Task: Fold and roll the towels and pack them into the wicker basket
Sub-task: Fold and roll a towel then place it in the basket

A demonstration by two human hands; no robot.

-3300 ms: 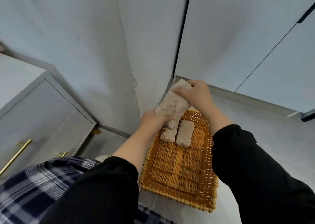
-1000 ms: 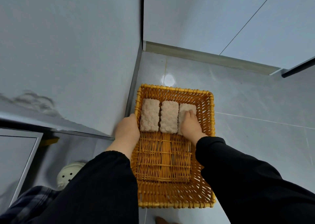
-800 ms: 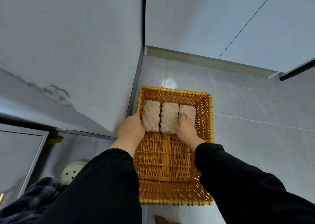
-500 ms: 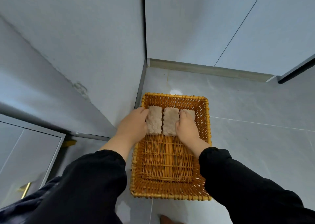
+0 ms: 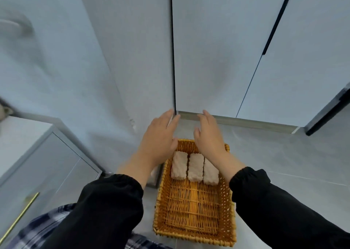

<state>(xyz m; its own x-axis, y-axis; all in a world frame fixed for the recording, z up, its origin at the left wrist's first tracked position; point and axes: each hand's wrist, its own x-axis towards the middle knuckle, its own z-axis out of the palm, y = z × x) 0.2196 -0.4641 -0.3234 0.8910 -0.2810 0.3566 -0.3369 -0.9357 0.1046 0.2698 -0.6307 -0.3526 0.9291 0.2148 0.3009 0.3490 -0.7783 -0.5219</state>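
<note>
Towels point(image 5: 195, 167), three nubbly beige rolls, lie side by side across the far end of the wicker basket point(image 5: 193, 237). Each roll's long axis runs near to far, as does that of the rectangular woven basket. At the left stands a smooth pale grey cabinet point(image 5: 28, 163) with a slim brass handle point(image 5: 20, 216), and blue plaid cloth point(image 5: 43, 228) shows at the near edge. The left hand point(image 5: 161, 139) hovers over the basket's far left corner, fingers straight and close together, holding nothing. The right hand point(image 5: 210, 137) hovers flat and empty over the far right. Glossy grey floor tiles point(image 5: 284, 163) spread rightward.
</note>
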